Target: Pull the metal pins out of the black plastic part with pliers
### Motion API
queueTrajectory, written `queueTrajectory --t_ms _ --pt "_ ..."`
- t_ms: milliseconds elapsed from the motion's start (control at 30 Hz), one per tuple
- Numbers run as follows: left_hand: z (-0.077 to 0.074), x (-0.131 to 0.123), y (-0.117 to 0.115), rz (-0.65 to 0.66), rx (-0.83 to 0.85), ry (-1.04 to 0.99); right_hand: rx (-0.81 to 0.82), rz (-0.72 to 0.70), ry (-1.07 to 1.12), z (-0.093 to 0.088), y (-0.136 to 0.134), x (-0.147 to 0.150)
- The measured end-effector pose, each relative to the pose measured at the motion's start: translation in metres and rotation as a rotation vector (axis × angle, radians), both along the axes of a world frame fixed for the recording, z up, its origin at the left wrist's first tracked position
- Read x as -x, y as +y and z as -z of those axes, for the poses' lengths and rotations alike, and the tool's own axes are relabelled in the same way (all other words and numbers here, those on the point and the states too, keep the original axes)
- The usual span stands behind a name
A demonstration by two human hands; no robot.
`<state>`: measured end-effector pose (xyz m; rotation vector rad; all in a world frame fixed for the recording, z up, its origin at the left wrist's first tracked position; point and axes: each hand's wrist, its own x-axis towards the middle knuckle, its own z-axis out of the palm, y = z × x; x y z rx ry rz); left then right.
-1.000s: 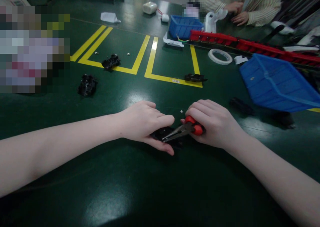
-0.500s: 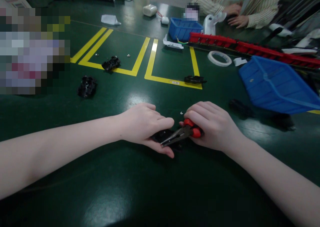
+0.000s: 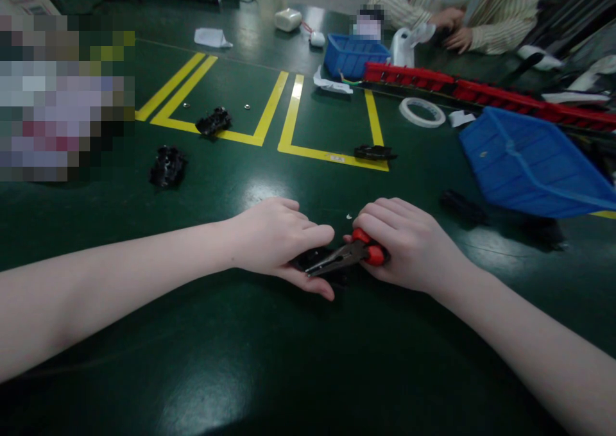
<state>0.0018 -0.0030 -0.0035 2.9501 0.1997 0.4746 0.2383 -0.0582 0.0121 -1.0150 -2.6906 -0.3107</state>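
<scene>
My left hand [image 3: 283,240] is closed around a black plastic part [image 3: 339,277], thumb on the near side and fingers on the far side; the hand hides much of it. In my right hand [image 3: 404,243] are long-nose pliers [image 3: 339,258] with red handles, gripped at the handles. Their jaws point left and lie over the black part, tips close to my left thumb. Whether the tips pinch anything is too small to tell. A tiny white scrap [image 3: 349,217] lies on the table just beyond my hands.
Similar black parts [image 3: 167,166] lie at left and on the yellow tape markings [image 3: 260,134]. A tipped blue bin [image 3: 539,160], a white tape roll [image 3: 422,112] and a long red strip [image 3: 500,96] are at right. Across the table sits a person in a striped sleeve [image 3: 505,19].
The pliers have shifted slightly left and up, their tips nearer the base of my left thumb. My right hand moved a little with them; my left hand stays nearly still.
</scene>
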Motion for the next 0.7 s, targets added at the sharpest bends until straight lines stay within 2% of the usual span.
queueTrajectory --t_ms 133,533,700 --pt "-0.0005 -0.0002 -0.0004 -0.012 -0.039 0.008 -0.027 0.002 -0.038 -0.0007 -0.0014 0.0018" --pt "-0.0029 0.0026 0.0028 -0.047 0.011 -0.002 -0.013 0.069 -0.012 0.0024 -0.0025 -0.0021" --pt "-0.0035 0.0022 0.0013 -0.044 -0.006 -0.014 -0.084 0.062 -0.014 0.0059 -0.0028 -0.0019"
